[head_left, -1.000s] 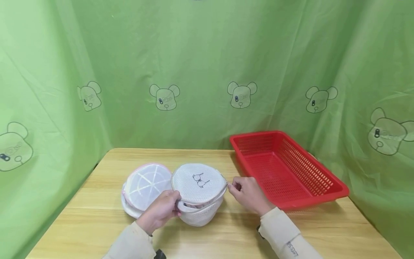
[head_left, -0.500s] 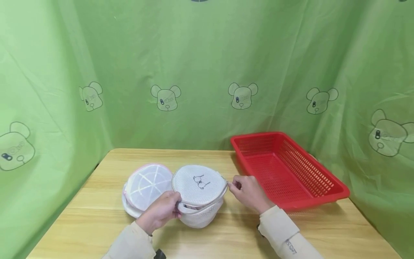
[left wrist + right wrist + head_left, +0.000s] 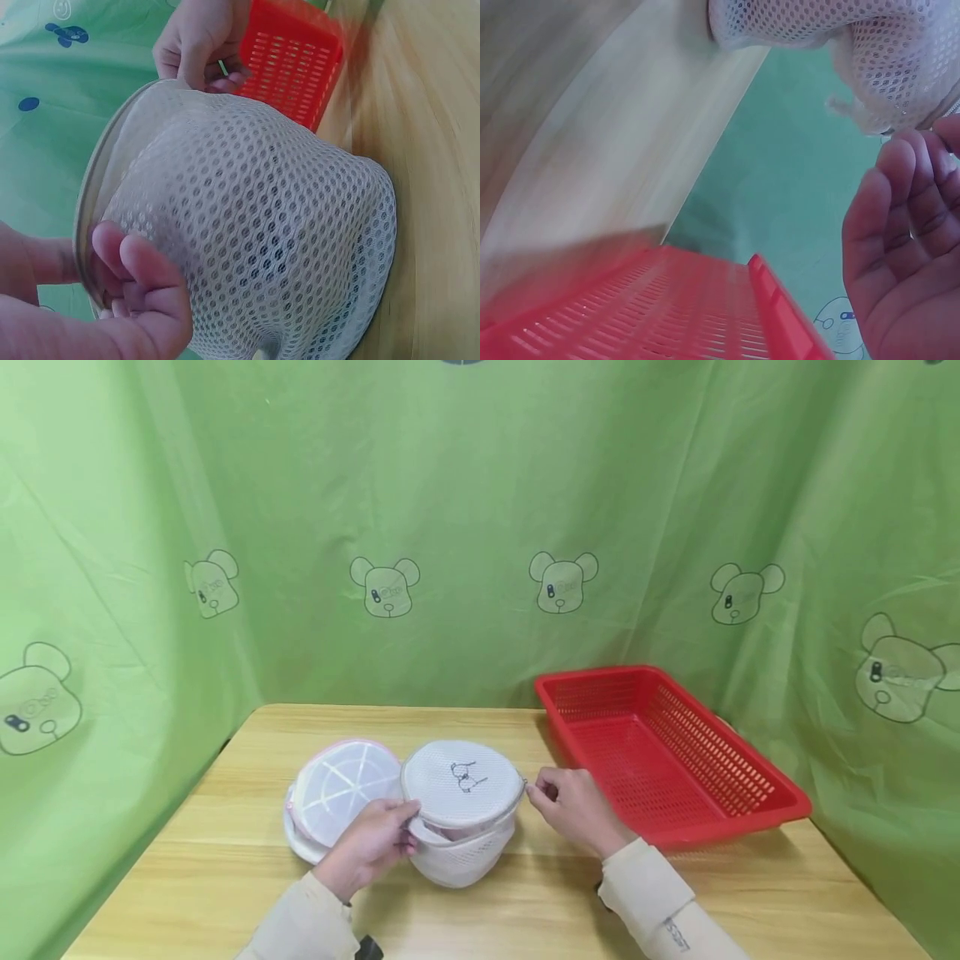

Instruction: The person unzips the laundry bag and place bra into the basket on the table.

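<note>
A white mesh bag [image 3: 459, 812] is held up at the middle of the bench [image 3: 247, 885], its round top facing up and its near edge gaping, with something pinkish just visible in the gap; whether its base touches the wood I cannot tell. The left hand [image 3: 373, 843] grips the rim at the near left, thumb on top. The right hand [image 3: 573, 806] pinches the rim's right end, though what small part lies in its fingertips is hidden. My worry is the soft wall: should either grip slip, the bag would likely sag or twist, and slack mesh or the pinkish stuff near the gap might get caught in the edge if that is drawn together. Just left lie a pink-rimmed mesh piece [image 3: 348, 785] and, partly under it, a white piece [image 3: 300, 845]. To the right, beyond the right hand, sits a red basket [image 3: 712, 739]; a green curtain [image 3: 465, 485] hangs at the far side. Counted: one bag in the hands, two pieces in the left pile, one basket, two hands, and six bear-head prints on the curtain, leaving out cut-off marks at the top.
</note>
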The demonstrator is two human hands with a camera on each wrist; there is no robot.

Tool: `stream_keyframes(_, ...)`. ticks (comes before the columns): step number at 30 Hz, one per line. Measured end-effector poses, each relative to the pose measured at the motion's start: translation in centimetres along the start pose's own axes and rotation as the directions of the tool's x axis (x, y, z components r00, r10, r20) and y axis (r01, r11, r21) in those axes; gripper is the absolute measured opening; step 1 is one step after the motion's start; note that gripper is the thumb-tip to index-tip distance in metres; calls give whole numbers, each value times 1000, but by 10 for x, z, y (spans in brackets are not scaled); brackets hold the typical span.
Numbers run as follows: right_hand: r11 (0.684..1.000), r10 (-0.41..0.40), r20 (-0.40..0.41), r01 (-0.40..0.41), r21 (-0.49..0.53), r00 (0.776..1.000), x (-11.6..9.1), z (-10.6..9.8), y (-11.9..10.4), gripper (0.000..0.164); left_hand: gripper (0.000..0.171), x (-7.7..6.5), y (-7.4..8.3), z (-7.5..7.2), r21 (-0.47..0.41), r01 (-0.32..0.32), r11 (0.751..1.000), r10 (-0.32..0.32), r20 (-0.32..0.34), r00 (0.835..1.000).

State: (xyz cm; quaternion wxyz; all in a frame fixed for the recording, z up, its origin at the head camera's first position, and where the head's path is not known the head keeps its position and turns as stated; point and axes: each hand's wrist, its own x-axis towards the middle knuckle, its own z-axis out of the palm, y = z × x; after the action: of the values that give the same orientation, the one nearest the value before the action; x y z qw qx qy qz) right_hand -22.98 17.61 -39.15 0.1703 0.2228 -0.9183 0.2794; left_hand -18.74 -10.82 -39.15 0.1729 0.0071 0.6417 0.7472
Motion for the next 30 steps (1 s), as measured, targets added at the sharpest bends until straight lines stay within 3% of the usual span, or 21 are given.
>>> stream_keyframes(5, 1000, -21, 5, 21, 0, 1000, -2, -2, -4, 30, 22, -1, 0, -2, 66, 8, 998, -2, -90, 996)
stream_keyframes(9, 999, -40, 6, 40, -15, 999, -4, -2, -9, 30, 24, -4, 2, -1, 95, 2, 995, 17, -193, 981)
stream_keyframes(12, 999, -38, 5, 38, -16, 999, -6, -1, -11, 29, 25, -9, 7, 2, 110, -27, 994, 50, -205, 978)
stream_keyframes(15, 999, -35, -4, 35, -13, 999, -8, 0, -11, 29, 28, -17, 10, 8, 141, -58, 988, 72, -92, 993)
stream_keyframes(18, 998, -55, -26, 55, -17, 998, -9, 1, -11, 30, 27, -27, 8, 18, 173, -76, 982, 59, 104, 993)
stream_keyframes(20, 997, -72, -41, 72, -16, 997, -9, 2, -11, 30, 24, -32, 2, 25, 181, -66, 981, 20, 242, 970)
stream_keyframes(23, 996, -92, -64, 92, -14, 994, -10, 1, -13, 30, 23, -34, -8, 35, 180, -15, 984, -57, 390, 919)
stream_keyframes(25, 995, -97, -68, 97, -3, 993, -10, 1, -14, 29, 28, -33, -14, 39, 180, 20, 984, -96, 427, 899)
stream_keyframes(26, 995, -99, -67, 100, 3, 993, -11, 1, -15, 29, 31, -32, -16, 41, 175, 34, 984, -108, 428, 897)
stream_keyframes(28, 994, -103, -58, 105, 23, 993, -12, 0, -18, 30, 37, -29, -19, 44, 158, 54, 986, -115, 403, 908)
stream_keyframes(30, 993, -108, -42, 110, 44, 993, -13, 0, -20, 30, 41, -26, -20, 47, 139, 60, 988, -106, 349, 931)
